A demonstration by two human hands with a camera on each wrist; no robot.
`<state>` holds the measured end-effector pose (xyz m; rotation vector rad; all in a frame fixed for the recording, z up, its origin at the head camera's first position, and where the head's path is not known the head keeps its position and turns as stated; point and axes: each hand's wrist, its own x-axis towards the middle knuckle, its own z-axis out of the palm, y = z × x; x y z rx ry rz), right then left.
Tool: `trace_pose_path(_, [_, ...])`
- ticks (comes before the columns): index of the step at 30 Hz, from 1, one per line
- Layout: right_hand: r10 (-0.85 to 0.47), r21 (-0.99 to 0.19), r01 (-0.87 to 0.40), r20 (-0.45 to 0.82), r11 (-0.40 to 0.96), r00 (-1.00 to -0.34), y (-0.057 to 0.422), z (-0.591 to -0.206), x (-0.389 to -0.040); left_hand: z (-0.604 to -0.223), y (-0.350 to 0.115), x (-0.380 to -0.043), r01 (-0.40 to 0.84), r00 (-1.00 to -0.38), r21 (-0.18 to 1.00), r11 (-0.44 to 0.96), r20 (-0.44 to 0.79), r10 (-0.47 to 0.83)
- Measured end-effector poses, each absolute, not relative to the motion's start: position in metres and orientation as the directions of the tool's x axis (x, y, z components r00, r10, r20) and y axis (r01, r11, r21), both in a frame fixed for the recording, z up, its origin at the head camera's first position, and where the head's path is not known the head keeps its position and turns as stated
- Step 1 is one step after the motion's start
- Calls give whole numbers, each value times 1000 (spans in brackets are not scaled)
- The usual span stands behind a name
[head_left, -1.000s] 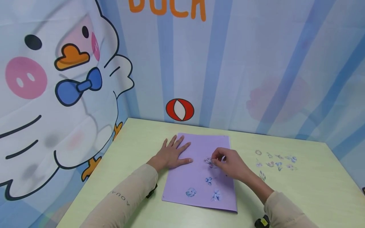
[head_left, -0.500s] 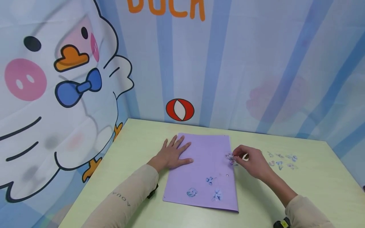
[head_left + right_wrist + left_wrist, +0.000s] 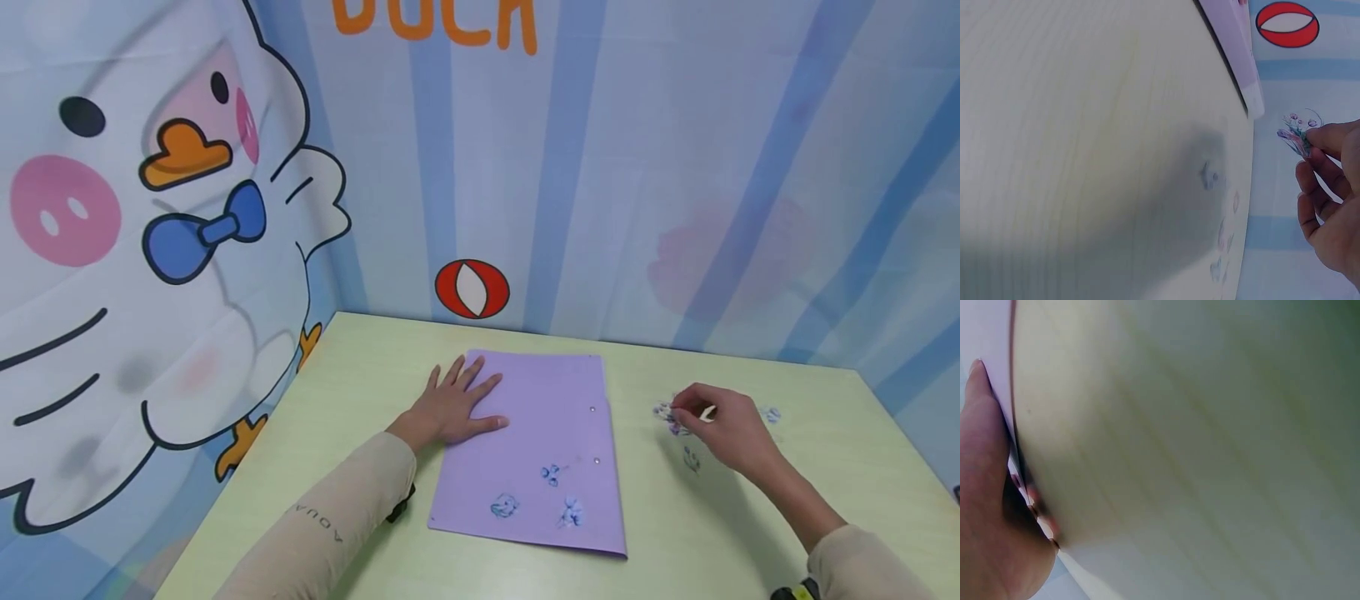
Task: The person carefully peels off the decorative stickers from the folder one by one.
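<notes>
My left hand (image 3: 450,410) lies flat with spread fingers on the left edge of a purple folder (image 3: 536,429). Three blue flower stickers sit on its lower part: a round one (image 3: 505,506), a small cluster (image 3: 551,474) and a larger bloom (image 3: 571,512). Right of the folder, my right hand (image 3: 723,425) is raised above the table, pinching a clear flower sticker (image 3: 1297,134) with purple blossoms and green stems between thumb and fingertip. Beneath that hand, a leafy sticker (image 3: 691,459) lies on the table; other stickers there are partly hidden by the hand.
The pale yellow table (image 3: 390,358) meets a blue striped backdrop (image 3: 487,167) with a cartoon duck (image 3: 210,242) at the left. More loose stickers (image 3: 1216,269) lie on the table in the right wrist view.
My right hand has moved right, off the folder and over the table, carrying the pinched flower sticker with it. The left hand has stayed in place on the folder.
</notes>
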<state>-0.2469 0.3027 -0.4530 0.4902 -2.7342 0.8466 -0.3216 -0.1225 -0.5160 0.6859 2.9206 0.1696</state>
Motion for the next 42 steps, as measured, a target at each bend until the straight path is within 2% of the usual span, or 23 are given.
trace_pose_path(8, [-202, -479, -353, 337, 804, -919, 332, -461, -242, -513, -122, -320, 436, -887, 125, 891, -104, 449])
trace_pose_path(16, [-208, -388, -360, 381, 848, -901, 352, -470, -238, -519, -122, -326, 424, -887, 138, 895, -137, 441])
trace_pose_path(25, [-269, -295, -364, 316, 884, -910, 367, -482, -235, -522, -123, -326, 432, -886, 146, 890, -116, 449])
trace_pose_path(33, [-385, -134, -469, 401, 873, -831, 368, -494, -226, -512, -122, -319, 444, -883, 119, 888, -107, 456])
trace_pose_path(42, [-380, -163, -430, 264, 888, -886, 367, -500, -218, -513, -122, -319, 444, -884, 116, 888, -107, 456])
